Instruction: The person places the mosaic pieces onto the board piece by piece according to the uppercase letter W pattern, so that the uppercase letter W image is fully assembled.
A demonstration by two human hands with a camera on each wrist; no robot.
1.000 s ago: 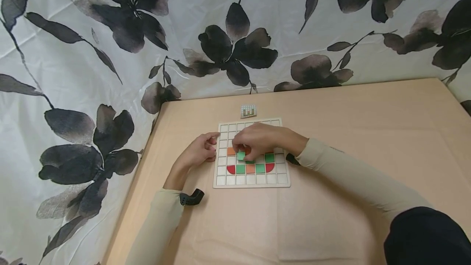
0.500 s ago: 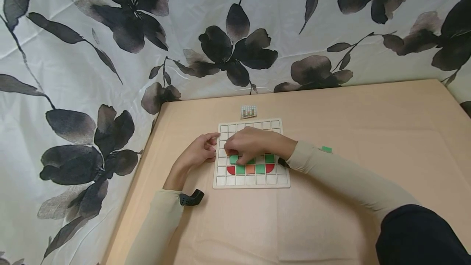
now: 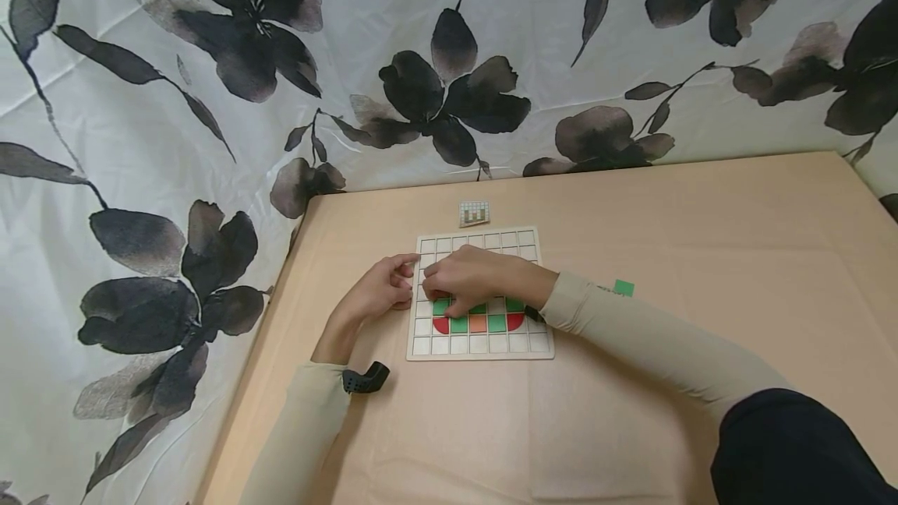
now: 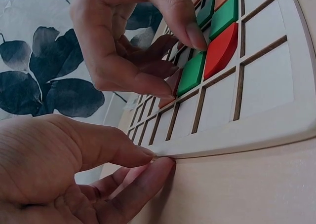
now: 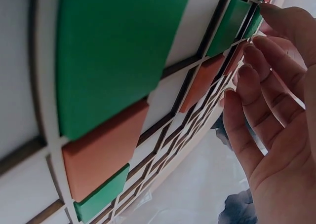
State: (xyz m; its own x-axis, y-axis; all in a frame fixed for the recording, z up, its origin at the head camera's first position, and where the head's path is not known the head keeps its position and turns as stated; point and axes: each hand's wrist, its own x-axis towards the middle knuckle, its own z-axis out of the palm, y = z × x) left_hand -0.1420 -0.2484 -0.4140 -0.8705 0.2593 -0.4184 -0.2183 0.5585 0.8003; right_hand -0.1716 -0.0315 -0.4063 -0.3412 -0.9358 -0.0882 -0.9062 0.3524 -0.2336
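Note:
A white grid board (image 3: 480, 358) with a pale frame lies on the table, several green, orange and red tiles in its cells. At its left edge my left hand (image 3: 379, 287) pinches the frame between thumb and fingertips. Over the board, my right hand (image 3: 466, 277) holds a green square tile (image 4: 190, 76) by its edges, thumb at one side and index finger at the other. That tile sits in its cell beside a red rounded tile (image 4: 222, 49). In the head view the right hand covers much of the board's middle.
A small card with a grid pattern (image 3: 474, 213) stands behind the board. One loose green tile (image 3: 624, 287) lies just beyond the right sleeve. A floral cloth (image 3: 449, 107) hangs along the table's far and left edges.
The right hand has moved left and slightly toward the person, bringing the green tile down into a cell near the board's left side. A loose green tile has come into sight. The left hand stays put.

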